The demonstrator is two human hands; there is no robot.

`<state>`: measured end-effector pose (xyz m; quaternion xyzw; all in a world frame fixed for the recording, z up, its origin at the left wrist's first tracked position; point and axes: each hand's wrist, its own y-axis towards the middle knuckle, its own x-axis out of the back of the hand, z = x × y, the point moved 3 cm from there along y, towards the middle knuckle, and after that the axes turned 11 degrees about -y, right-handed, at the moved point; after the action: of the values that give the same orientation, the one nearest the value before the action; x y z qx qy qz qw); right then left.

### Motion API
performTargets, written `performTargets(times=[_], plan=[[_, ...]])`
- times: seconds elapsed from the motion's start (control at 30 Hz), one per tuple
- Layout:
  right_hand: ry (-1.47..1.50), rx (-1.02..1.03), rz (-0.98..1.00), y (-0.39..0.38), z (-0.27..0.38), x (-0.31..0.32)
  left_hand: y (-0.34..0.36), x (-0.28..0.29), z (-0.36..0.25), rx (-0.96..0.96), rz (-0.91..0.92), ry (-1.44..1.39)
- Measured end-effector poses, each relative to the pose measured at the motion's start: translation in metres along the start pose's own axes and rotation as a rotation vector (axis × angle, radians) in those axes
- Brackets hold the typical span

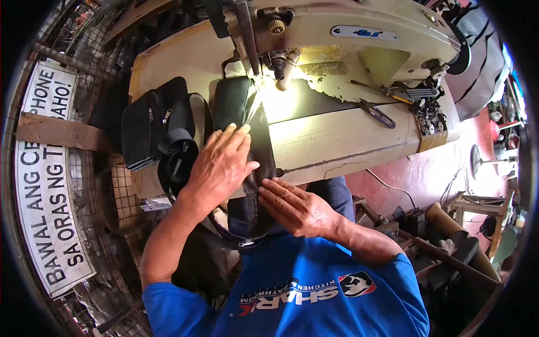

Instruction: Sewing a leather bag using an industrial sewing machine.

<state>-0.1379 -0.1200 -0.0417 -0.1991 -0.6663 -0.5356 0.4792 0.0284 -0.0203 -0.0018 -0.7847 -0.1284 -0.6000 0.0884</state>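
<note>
A black piece of bag material [259,132] runs from under the presser area of a cream sewing machine [303,42] toward me, over the table's front edge. My left hand [222,160] lies flat on it, fingers stretched out toward the needle and thumb apart. Nearer to me, my right hand [297,208] rests on the right side of the same material, its fingers straight and close together; its thumb is hidden. The lower end of the material hangs over my lap with a black strap [224,236]. A bright lamp glare hides the stitching point.
A black zippered bag [149,121] stands left on the sewing table [331,146]. Thread snips [377,114], a screwdriver [370,85] and metal parts [431,121] lie on the right. Wire mesh with a white sign [53,180] borders the left; a fan [477,162] stands right.
</note>
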Motion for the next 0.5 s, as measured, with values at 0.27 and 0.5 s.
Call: performTargets(times=[0.27, 0.5], plan=[[-0.012, 0.031, 0.042, 0.001, 0.001, -0.002, 0.004, -0.005, -0.001, 0.013, -0.029, -0.014], [-0.007, 0.011, 0.048, -0.004, 0.002, -0.006, 0.005, -0.012, 0.0, -0.066, -0.069, -0.043]])
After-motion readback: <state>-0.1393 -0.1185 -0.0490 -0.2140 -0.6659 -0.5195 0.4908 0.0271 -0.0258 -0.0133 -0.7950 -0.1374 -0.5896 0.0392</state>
